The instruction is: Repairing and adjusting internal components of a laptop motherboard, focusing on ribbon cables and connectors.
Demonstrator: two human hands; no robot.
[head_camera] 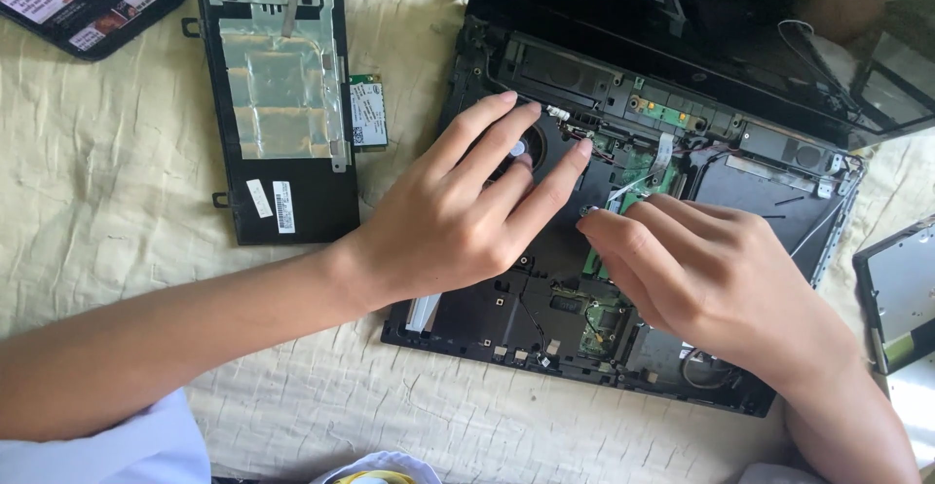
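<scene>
The opened laptop base [545, 318] lay centre-right on the wrinkled cloth [117, 202], w/ the left hand [458, 211] spread flat, fingers splayed over the fan area, gripping nothing. The right hand [701, 270] was curled, fingertips pinched at a small part by the green board [643, 177]; what was pinched couldn't be told. Board & thin cables were judged fragile, best held by the stiff plastic edges; a removed panel [278, 104] lay far left.

Opened black laptop base [545, 318], cover off, round fan [531, 148] and green boards exposed, lying flat on cloth
</scene>
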